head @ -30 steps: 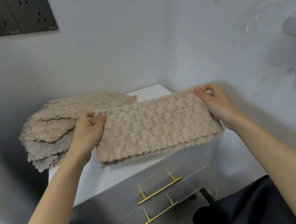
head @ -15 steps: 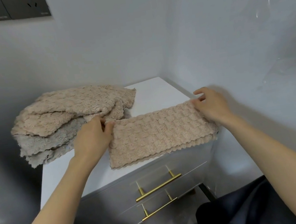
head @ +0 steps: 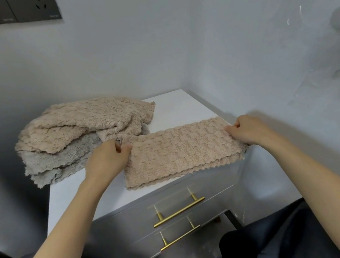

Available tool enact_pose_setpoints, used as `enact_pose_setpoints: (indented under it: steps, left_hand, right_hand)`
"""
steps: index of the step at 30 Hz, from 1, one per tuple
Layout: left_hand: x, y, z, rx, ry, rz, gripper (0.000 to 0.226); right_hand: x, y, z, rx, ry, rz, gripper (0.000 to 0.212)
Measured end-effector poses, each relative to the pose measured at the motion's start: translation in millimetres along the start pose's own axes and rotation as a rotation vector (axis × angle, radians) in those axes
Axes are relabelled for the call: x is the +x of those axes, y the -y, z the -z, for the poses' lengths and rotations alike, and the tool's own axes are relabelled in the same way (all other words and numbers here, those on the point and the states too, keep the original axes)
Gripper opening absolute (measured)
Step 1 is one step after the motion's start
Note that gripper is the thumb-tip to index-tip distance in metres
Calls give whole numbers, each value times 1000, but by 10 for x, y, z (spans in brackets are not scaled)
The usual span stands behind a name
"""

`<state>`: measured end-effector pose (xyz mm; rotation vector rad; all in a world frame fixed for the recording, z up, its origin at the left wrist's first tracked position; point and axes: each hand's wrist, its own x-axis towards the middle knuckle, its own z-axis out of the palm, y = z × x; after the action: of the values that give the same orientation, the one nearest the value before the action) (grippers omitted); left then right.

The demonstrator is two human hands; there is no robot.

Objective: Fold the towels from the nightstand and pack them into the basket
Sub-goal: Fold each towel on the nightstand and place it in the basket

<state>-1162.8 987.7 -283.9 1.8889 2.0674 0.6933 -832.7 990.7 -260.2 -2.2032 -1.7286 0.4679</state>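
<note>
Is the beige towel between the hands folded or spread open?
Folded. The beige towel lies as a narrow band on the nightstand, with two scalloped edges stacked along its near side.

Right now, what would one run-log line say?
step: folding | beige towel: flat on nightstand | left hand: grips left end | right hand: grips right end | towel pile: back left | basket: unseen

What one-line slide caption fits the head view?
Left hand and right hand pinch folded beige towel on nightstand beside towel pile.
</note>
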Motion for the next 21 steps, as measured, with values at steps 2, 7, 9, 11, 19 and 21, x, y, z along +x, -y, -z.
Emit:
enact_pose_setpoints:
  steps: [2, 7, 9, 11, 19, 21]
  left_hand:
    - [10, -1, -22, -46, -14, -16, 32]
    - [-5, -23, -59, -136, -56, -28, 26]
    - [-13, -28, -72, -147, -76, -40, 24]
    - [-23, -29, -79, -148, -86, -60, 22]
    - [-23, 0, -46, -197, -26, -68, 25]
    - [-21, 1, -32, -211, -10, -63, 26]
  right_hand:
    - [-14, 9, 4, 11, -52, 50, 39]
    - [-64, 12, 28, 137, -133, 111, 23]
    - [-81, -7, 21, 156, -126, 119, 22]
    - [-115, -23, 13, 126, -128, 134, 23]
    - [-189, -76, 13, 89, -113, 190, 21]
    - [-206, -85, 14, 72, -93, 211, 21]
